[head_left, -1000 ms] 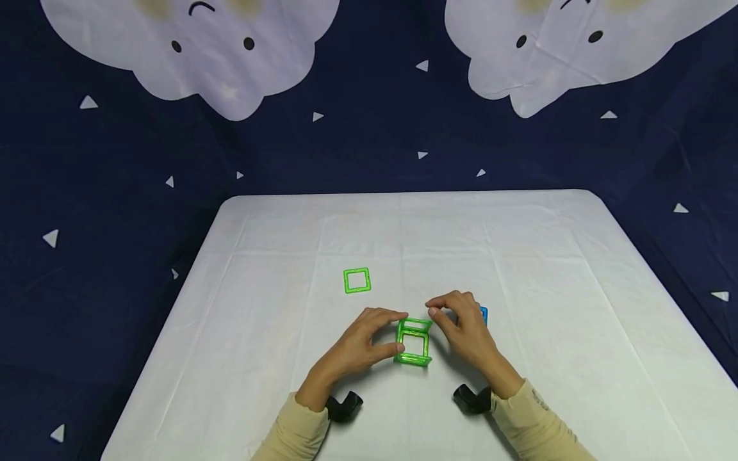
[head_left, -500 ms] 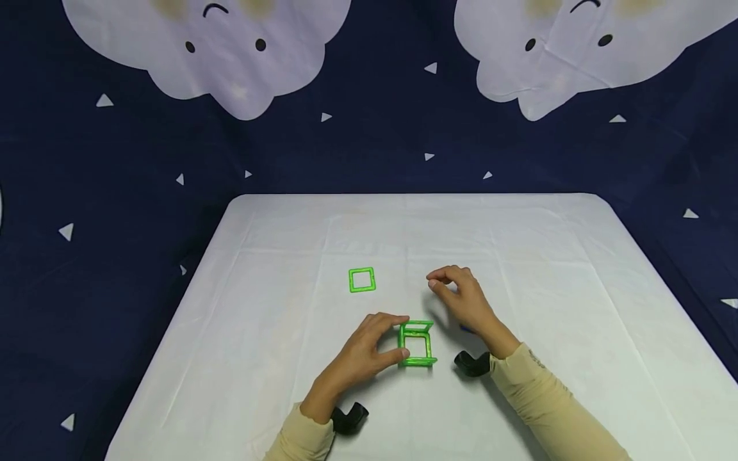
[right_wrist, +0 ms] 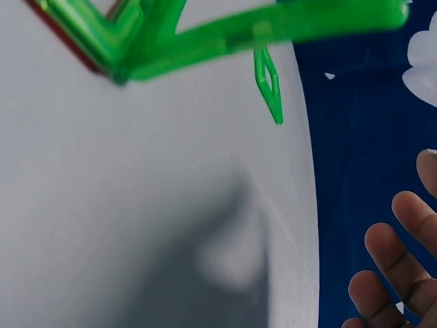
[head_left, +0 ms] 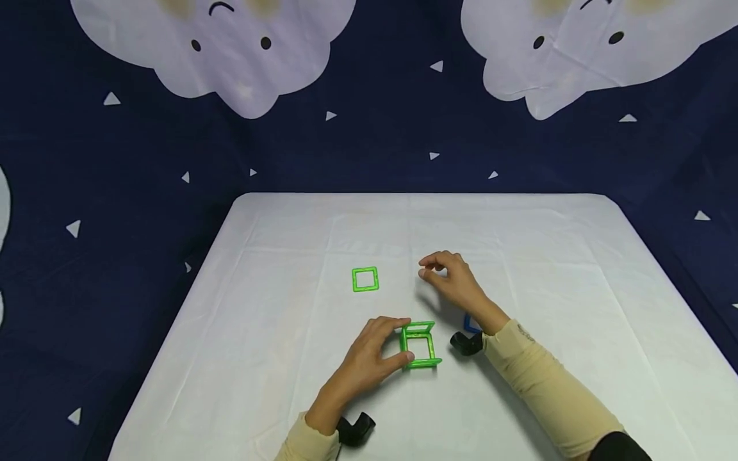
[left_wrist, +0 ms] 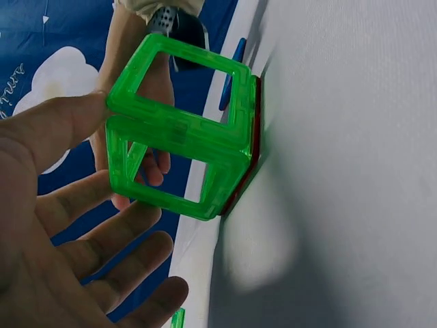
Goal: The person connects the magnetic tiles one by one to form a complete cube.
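My left hand (head_left: 364, 360) holds a partly built box of green square magnetic tiles (head_left: 423, 363) by its left side, thumb at the near tile and index finger at the far one. In the left wrist view a dark red edge (left_wrist: 256, 119) runs along the base of the green tiles (left_wrist: 174, 133), low against the white cloth. My right hand (head_left: 459, 285) hovers beyond the box with loosely bent fingers and nothing between them. Left of it, a single green square tile (head_left: 366, 289) lies flat.
A blue tile (head_left: 469, 324) lies partly hidden beneath my right wrist. Black wrist cameras (head_left: 355, 430) hang under both forearms. The white-covered table (head_left: 288, 243) ends at a dark blue cloth backdrop (head_left: 375, 153) with clouds and triangles.
My right hand has moved away from beside the box, forward and slightly left toward the loose green tile. My left hand still holds the box; the whole view has shifted a little.
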A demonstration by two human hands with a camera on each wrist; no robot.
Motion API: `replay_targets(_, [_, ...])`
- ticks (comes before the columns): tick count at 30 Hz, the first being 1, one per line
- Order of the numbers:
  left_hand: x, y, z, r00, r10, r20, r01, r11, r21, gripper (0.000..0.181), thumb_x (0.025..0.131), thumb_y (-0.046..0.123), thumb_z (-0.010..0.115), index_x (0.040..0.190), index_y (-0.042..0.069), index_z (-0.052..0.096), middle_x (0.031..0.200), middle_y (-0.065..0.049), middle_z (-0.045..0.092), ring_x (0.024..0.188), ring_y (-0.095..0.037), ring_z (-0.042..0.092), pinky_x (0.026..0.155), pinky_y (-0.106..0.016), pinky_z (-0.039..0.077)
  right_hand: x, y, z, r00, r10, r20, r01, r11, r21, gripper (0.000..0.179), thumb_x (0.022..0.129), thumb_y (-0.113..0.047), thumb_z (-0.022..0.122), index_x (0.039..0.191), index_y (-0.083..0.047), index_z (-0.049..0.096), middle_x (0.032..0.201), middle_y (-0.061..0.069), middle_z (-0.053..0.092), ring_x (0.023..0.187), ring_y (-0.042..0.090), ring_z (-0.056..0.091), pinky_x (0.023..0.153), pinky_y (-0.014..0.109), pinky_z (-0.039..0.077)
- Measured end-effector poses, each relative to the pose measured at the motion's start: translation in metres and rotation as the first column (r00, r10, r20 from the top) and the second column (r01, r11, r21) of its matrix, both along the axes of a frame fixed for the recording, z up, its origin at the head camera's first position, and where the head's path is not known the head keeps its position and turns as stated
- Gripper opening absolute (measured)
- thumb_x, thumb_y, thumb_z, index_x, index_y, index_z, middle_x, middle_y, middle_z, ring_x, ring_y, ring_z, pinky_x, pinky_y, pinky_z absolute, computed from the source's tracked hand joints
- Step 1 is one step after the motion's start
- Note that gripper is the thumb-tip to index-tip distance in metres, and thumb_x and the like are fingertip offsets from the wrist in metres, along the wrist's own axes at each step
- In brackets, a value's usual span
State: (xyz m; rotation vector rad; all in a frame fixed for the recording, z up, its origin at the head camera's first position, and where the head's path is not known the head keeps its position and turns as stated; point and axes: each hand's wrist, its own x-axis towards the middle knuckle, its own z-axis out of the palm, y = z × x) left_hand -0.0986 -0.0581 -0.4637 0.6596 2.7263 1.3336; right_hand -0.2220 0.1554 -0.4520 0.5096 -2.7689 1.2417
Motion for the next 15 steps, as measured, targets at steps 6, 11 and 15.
replay_targets(6, [0.004,0.002,0.0,1.0,0.028,0.007,-0.028,1.0,-0.009,0.052,0.083,0.032,0.07,0.131,0.021,0.054,0.126,0.004,0.057,0.116,-0.013,0.049,0.098,-0.035,0.042,-0.011,-0.002,-0.002,0.998,0.02,0.058,-0.021,1.0,0.011,0.027,0.089,-0.028,0.065,0.111,-0.012,0.065,0.105,0.009,0.065,0.098,0.026,0.051,0.085,0.04,0.038])
replay_targets(11, [0.005,0.003,0.0,0.999,0.043,-0.001,-0.043,0.999,-0.002,0.053,0.083,0.032,0.07,0.131,0.02,0.054,0.125,0.004,0.058,0.113,-0.012,0.05,0.096,-0.034,0.042,-0.021,-0.007,-0.004,0.995,0.047,0.092,-0.047,0.999,0.005,0.032,0.088,-0.03,0.066,0.114,-0.011,0.064,0.108,0.009,0.064,0.101,0.027,0.05,0.085,0.04,0.038])
replay_targets(15, [0.005,0.004,0.001,0.999,0.053,-0.005,-0.053,0.999,-0.002,0.053,0.083,0.032,0.07,0.131,0.019,0.054,0.124,0.004,0.058,0.113,-0.013,0.049,0.096,-0.034,0.042,-0.031,-0.013,-0.005,0.992,0.092,0.092,-0.094,0.995,0.018,0.034,0.087,-0.031,0.066,0.116,-0.012,0.063,0.11,0.01,0.063,0.102,0.028,0.05,0.089,0.043,0.037])
